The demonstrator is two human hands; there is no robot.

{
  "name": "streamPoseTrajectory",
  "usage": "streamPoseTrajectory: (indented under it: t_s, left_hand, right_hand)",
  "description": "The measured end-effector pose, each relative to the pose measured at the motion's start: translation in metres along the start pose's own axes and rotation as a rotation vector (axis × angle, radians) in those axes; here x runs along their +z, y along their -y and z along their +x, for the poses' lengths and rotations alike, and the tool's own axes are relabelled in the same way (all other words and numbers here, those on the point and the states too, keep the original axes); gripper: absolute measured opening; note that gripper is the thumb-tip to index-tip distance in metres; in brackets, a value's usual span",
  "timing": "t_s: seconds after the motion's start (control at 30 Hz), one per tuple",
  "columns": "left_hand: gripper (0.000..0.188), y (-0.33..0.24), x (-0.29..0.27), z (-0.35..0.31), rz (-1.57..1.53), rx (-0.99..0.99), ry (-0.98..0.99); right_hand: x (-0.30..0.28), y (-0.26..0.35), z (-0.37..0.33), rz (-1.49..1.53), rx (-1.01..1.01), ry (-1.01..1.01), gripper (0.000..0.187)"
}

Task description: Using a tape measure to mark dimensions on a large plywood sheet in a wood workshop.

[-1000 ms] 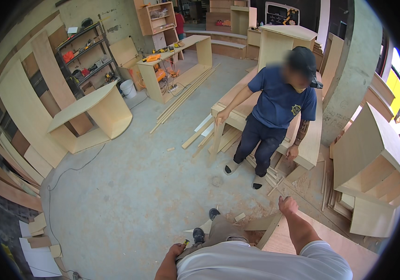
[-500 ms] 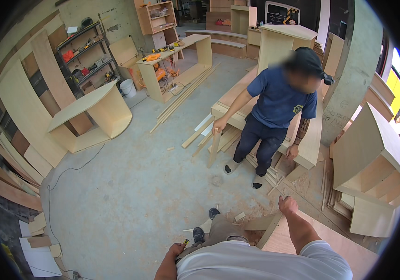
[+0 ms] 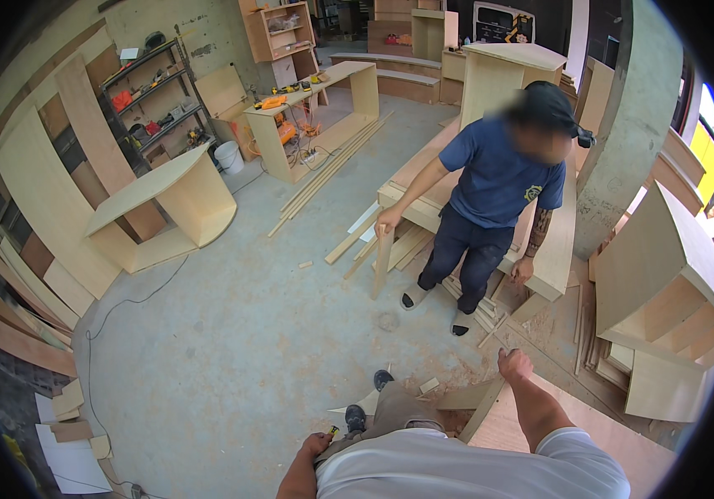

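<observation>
**Along the lower edge of the frame, my two hands sat well apart**

At the lower middle of the frame, my left hand [image 3: 317, 443] was beside my trouser leg, its fingers curled around a small yellow-and-black object [image 3: 334, 431]. Only an end of it stuck out past them, so I could not tell what kind of thing it was.

Right of lower centre, my right hand [image 3: 515, 364] was bent into a loose fist near the upper corner of a pale wooden panel [image 3: 582, 432]. I could not tell whether those fingers gripped anything, or whether they touched the wood. The panel lay across the lower right, partly under my forearm.

Right of upper centre, a co-worker [image 3: 503, 170] in a dark blue shirt and a black cap leaned against a low wooden platform [image 3: 558, 241]. One of that person's hands was on the top of a short upright board [image 3: 383, 264]; the other hung by the platform's edge.

At the upper middle, an orange tool [image 3: 270, 103] lay on a long wooden bench [image 3: 364, 91], with thin strips [image 3: 315, 190] on the floor alongside. A white bucket [image 3: 229, 157] stood left of the bench.
</observation>
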State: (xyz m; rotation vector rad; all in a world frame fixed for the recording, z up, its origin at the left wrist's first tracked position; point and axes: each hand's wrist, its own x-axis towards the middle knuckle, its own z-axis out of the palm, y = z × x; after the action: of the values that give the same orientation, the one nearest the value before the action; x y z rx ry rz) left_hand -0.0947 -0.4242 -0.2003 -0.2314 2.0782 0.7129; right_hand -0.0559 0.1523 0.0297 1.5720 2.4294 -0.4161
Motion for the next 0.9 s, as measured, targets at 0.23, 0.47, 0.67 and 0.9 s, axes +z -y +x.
streamPoseTrajectory:
  t_s: [0.23, 0.47, 0.67, 0.9]
  left_hand:
    - [0.057, -0.0005, 0.0014, 0.0005, 0.035, 0.034, -0.008]
    - [0.056, 0.0015, 0.0015, 0.0034, 0.059, 0.005, -0.009]
    - [0.056, -0.0047, -0.0003, -0.002, 0.066, 0.006, -0.009]
    - [0.056, -0.0057, 0.0002, -0.0038, 0.057, -0.01, -0.009]
  right_hand:
    - [0.001, -0.0015, 0.0006, 0.021, -0.004, -0.006, 0.052]
    - [-0.0021, 0.002, -0.0022, 0.006, -0.002, -0.005, 0.051]
    - [0.0018, -0.0005, 0.0005, 0.009, -0.009, -0.02, 0.052]
    - [0.0022, 0.0002, 0.0006, -0.024, -0.018, -0.046, 0.053]
